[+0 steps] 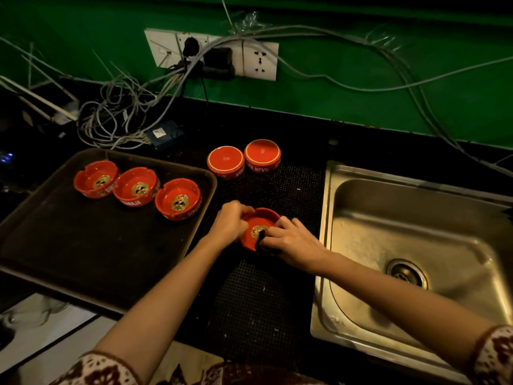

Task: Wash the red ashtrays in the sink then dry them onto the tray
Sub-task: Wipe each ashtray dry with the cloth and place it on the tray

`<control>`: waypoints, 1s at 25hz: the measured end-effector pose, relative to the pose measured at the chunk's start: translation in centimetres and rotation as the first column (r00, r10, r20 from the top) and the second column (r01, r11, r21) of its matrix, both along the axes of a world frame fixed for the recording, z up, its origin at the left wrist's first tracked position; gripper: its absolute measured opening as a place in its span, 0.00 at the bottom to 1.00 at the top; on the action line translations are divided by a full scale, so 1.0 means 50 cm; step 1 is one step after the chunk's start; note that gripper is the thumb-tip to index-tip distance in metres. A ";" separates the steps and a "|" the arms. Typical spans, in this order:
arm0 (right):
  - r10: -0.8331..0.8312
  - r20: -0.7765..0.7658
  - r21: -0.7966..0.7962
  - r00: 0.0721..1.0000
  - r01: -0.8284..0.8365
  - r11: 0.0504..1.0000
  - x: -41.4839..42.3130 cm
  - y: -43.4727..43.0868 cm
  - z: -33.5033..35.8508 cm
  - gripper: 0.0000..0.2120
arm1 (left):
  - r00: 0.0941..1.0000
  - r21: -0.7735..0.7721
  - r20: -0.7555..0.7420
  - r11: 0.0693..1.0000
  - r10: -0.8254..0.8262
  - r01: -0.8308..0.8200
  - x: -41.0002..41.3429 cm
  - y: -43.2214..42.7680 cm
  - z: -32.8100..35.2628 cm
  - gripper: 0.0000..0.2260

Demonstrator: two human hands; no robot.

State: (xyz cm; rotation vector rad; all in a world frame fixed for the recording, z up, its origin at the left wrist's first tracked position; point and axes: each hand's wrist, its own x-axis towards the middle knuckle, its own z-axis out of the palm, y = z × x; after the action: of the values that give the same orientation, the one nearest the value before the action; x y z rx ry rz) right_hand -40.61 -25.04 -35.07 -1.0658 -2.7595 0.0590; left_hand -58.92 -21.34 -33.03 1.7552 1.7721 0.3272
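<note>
Centre frame, our left hand (229, 226) grips the rim of a round red ceramic ashtray (259, 218), likely stiff, slick, breakable, while our right hand (295, 241) pinches a dark cloth (260, 242) inside.

"SIMGA" on right tray ashtray (177, 200), "ARAJA" on middle ashtray (136, 188), possibly "RAJA" on far overturned ashtray (262, 156)
</note>
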 end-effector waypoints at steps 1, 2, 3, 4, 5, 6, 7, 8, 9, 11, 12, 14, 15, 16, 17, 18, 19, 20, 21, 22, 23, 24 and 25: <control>0.011 0.023 0.005 1.000 -0.011 1.000 0.006 0.008 0.004 0.14 | 1.000 0.015 0.008 1.000 0.003 -0.004 0.001 0.001 -0.001 0.19; -0.005 0.033 0.008 0.999 0.005 1.000 0.004 0.010 0.006 0.14 | 0.998 0.029 0.041 0.999 0.039 -0.040 0.000 0.000 -0.006 0.18; -0.047 0.031 0.006 0.998 0.047 0.999 -0.004 0.006 0.004 0.13 | 0.989 0.036 0.090 0.992 0.114 -0.117 -0.001 -0.005 -0.010 0.17; -0.112 0.020 0.001 0.994 0.112 0.994 -0.018 -0.002 -0.001 0.12 | 0.968 0.025 0.139 0.976 0.209 -0.215 0.000 -0.014 -0.015 0.17; -0.193 0.001 -0.007 0.981 0.193 0.981 -0.038 -0.012 -0.005 0.13 | 0.942 0.002 0.171 0.956 0.289 -0.293 0.002 -0.026 -0.019 0.16; -0.276 -0.020 -0.019 0.961 0.275 0.961 -0.060 -0.021 -0.009 0.15 | 0.925 -0.013 0.182 0.941 0.335 -0.338 0.006 -0.038 -0.019 0.15; -0.341 -0.037 -0.035 0.939 0.340 0.940 -0.082 -0.030 -0.010 0.17 | 0.918 -0.019 0.181 0.934 0.354 -0.357 0.010 -0.046 -0.019 0.13; -0.381 -0.048 -0.043 0.923 0.379 0.924 -0.098 -0.038 -0.011 0.18 | 0.914 -0.023 0.181 0.931 0.363 -0.365 0.011 -0.052 -0.019 0.10; -0.387 -0.050 -0.051 0.921 0.384 0.922 -0.106 -0.041 -0.012 0.18 | 0.915 -0.030 0.176 0.931 0.363 -0.364 0.010 -0.050 -0.017 0.08; -0.309 -0.038 -0.049 0.950 0.307 0.950 -0.089 -0.034 -0.008 0.16 | 0.939 -0.053 0.133 0.948 0.318 -0.314 0.006 -0.035 -0.010 0.06; -0.242 -0.023 -0.048 0.970 0.240 0.969 -0.069 -0.026 -0.006 0.16 | 0.953 -0.067 0.104 0.958 0.285 -0.279 0.004 -0.025 -0.006 0.07; -0.116 0.029 -0.070 0.993 0.117 0.991 -0.025 -0.007 0.003 0.16 | 0.973 -0.091 0.056 0.972 0.223 -0.217 0.002 -0.004 0.000 0.08; -0.074 0.049 -0.081 0.996 0.078 0.994 -0.010 0.003 0.009 0.16 | 0.979 -0.089 0.037 0.977 0.200 -0.196 0.001 0.002 -0.001 0.09; -0.058 0.054 -0.085 0.997 0.063 0.994 0.000 0.010 0.013 0.15 | 0.980 -0.075 0.038 0.979 0.194 -0.191 0.002 0.001 -0.004 0.09; -0.059 0.053 -0.089 0.997 0.064 0.994 0.005 0.014 0.016 0.15 | 0.977 -0.059 0.059 0.978 0.204 -0.200 0.002 -0.004 -0.008 0.10; -0.070 0.047 -0.095 0.996 0.074 0.993 0.002 0.013 0.016 0.16 | 0.969 -0.048 0.091 0.973 0.229 -0.225 0.003 -0.016 -0.011 0.11; -0.087 0.040 -0.100 0.995 0.090 0.991 -0.007 0.009 0.016 0.17 | 0.957 -0.044 0.126 0.965 0.262 -0.258 0.007 -0.031 -0.013 0.12; -0.114 0.036 -0.108 0.993 0.118 0.987 -0.020 0.003 0.014 0.18 | 0.945 -0.045 0.156 0.957 0.289 -0.285 0.013 -0.047 -0.012 0.11; -0.155 0.035 -0.125 0.987 0.158 0.980 -0.036 -0.005 0.011 0.20 | 0.935 -0.044 0.178 0.951 0.308 -0.305 0.019 -0.059 -0.010 0.11; -0.202 0.036 -0.143 0.979 0.206 0.968 -0.050 -0.011 0.011 0.20 | 0.930 -0.035 0.182 0.947 0.319 -0.318 0.024 -0.064 -0.009 0.11; -0.239 0.041 -0.154 0.970 0.243 0.958 -0.062 -0.016 0.012 0.21 | 0.928 -0.032 0.178 0.944 0.329 -0.328 0.026 -0.065 -0.005 0.12; -0.242 0.047 -0.152 0.969 0.246 0.957 -0.068 -0.020 0.012 0.20 | 0.925 -0.045 0.170 0.940 0.340 -0.338 0.026 -0.060 -0.002 0.14; -0.208 0.053 -0.144 0.977 0.214 0.966 -0.064 -0.020 0.015 0.20 | 0.922 -0.069 0.170 0.938 0.347 -0.341 0.025 -0.053 0.001 0.16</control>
State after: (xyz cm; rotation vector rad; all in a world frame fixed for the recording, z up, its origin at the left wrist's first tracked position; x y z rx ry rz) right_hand -43.82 -26.02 -34.31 -1.4075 -2.6908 0.2215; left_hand -57.69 -23.99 -32.97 1.3347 1.9347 0.5753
